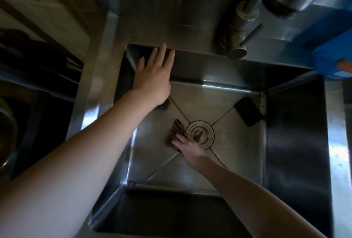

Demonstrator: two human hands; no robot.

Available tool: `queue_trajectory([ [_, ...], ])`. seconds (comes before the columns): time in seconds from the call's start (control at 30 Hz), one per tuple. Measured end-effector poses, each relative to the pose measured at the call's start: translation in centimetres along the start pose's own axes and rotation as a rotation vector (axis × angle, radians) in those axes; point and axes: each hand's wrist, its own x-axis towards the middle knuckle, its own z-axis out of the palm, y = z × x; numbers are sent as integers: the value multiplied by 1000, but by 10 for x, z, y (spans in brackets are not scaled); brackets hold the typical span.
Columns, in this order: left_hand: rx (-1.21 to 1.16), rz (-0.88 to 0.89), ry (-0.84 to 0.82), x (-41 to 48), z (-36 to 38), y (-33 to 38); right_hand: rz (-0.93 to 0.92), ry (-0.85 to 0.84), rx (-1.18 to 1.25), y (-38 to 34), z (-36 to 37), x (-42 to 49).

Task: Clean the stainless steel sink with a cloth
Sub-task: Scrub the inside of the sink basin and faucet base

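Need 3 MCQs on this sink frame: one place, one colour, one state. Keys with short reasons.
1. Where is the cloth?
A) on the sink's front rim
B) on the floor of the sink, beside the drain
C) hanging on the right wall

2. What colour is the cloth?
A) brown
B) white
C) yellow

3. How is the left hand?
A) gripping the cloth
B) a fist in the air
C) fingers straight, at the back-left rim

Key: 1 B, the right hand presses it next to the drain. 2 A, it shows brown against the steel. 3 C, its fingers lie straight at the back-left corner.
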Motion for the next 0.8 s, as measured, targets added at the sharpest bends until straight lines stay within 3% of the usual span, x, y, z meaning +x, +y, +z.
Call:
queue_trajectory([
  [0.2,-44,-30,-3,-46,18,-22,-62,-135,11,-13,24,-25],
  [0.5,-84,-76,24,-150,56,-31,64,-240,178,-35,23,-45],
  [0.8,-150,-64,88,-220,62,-23,240,-454,287,-43,5,-82],
])
